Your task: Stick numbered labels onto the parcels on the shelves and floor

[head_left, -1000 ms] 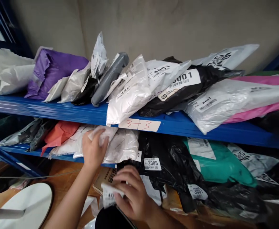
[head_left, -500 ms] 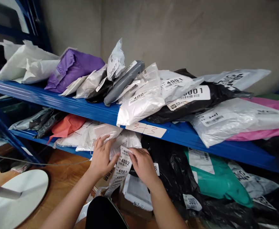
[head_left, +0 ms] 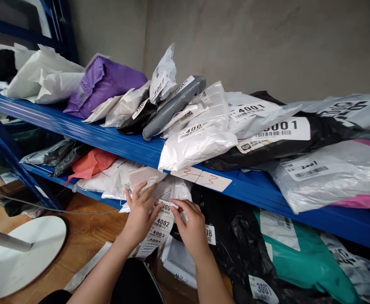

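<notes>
A strip of white labels [head_left: 159,233], printed with numbers such as 4002, 4003 and 4004, hangs between my hands below the shelf edge. My left hand [head_left: 140,215] pinches its upper left corner with thumb and forefinger, the other fingers spread out. At the upper right edge, my right hand [head_left: 189,223] has its thumb and forefinger closed on the same strip. The top of the strip looks bent over, and its lower end runs down behind my left forearm. Just above the hands lies a white plastic parcel [head_left: 140,175] on the lower shelf.
Along the blue shelf [head_left: 115,141] lie several bagged parcels, among them a purple one [head_left: 109,82] and a white one marked 4002 [head_left: 197,145]. A card [head_left: 204,177] is stuck to its edge. Black and teal bags [head_left: 302,257] sit below right. At left stands a round white base [head_left: 23,257].
The camera view has shifted, so the shelf parcels appear farther right. My left hand has come up to the strip's top edge, which now looks bent over between both hands.
</notes>
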Available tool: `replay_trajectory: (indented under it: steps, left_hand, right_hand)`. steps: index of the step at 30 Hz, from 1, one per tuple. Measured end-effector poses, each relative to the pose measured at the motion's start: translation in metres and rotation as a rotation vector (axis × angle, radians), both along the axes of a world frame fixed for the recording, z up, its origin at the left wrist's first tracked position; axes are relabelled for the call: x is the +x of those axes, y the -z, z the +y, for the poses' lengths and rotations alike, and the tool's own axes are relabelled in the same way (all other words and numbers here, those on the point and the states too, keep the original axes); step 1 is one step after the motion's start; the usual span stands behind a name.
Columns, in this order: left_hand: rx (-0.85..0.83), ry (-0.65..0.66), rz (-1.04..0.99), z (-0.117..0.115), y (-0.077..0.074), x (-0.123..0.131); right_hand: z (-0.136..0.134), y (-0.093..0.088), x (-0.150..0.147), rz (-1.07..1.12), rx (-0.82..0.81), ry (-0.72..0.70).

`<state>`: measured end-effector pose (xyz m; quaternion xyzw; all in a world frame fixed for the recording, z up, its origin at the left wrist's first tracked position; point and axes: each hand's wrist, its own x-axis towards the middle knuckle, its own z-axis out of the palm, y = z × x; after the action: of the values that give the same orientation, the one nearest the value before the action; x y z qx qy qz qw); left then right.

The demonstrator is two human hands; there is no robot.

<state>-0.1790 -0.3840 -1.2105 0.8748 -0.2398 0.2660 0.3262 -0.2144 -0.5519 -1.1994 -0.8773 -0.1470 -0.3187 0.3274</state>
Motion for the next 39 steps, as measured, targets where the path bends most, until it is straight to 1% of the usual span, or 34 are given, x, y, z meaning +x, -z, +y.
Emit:
replay_trajectory:
  steps: [4,6,9,12,15,20,27,31,35,39]
  left_hand:
    - [-0.052,-0.078,-0.064,-0.003,0.006,0.005]
    - [-0.073,-0.097,-0.089,-0.003,0.008,0.007]
    - [-0.050,-0.081,-0.096,-0.001,0.010,0.008]
    - [0.005,-0.034,-0.059,0.003,0.010,0.006]
    - [0.012,-0.025,-0.027,0.004,0.012,0.005]
    - [-0.039,-0.041,-0.040,0.002,0.014,0.006]
    - [-0.145,-0.116,-0.100,-0.005,0.017,0.010]
    - [-0.170,-0.148,-0.133,-0.007,0.020,0.014]
    - [-0.148,-0.137,-0.140,-0.005,0.019,0.015]
    - [-0.062,-0.068,-0.062,0.000,0.016,0.009]
  right_hand:
    - [0.005,0.004,0.003,-0.042,0.007,0.020]
    - [0.007,0.005,0.005,-0.055,0.004,0.034]
    - [0.008,0.007,0.005,-0.077,0.015,0.054]
    - [0.008,0.008,0.005,-0.085,0.042,0.063]
    - [0.008,0.009,0.004,-0.085,0.036,0.069]
    - [0.009,0.013,0.005,-0.102,0.013,0.095]
    - [0.011,0.017,0.005,-0.128,0.065,0.102]
    - [0.011,0.019,0.006,-0.132,0.068,0.123]
    - [0.010,0.021,0.009,-0.103,0.136,0.146]
    - [0.009,0.018,0.011,-0.042,0.209,0.164]
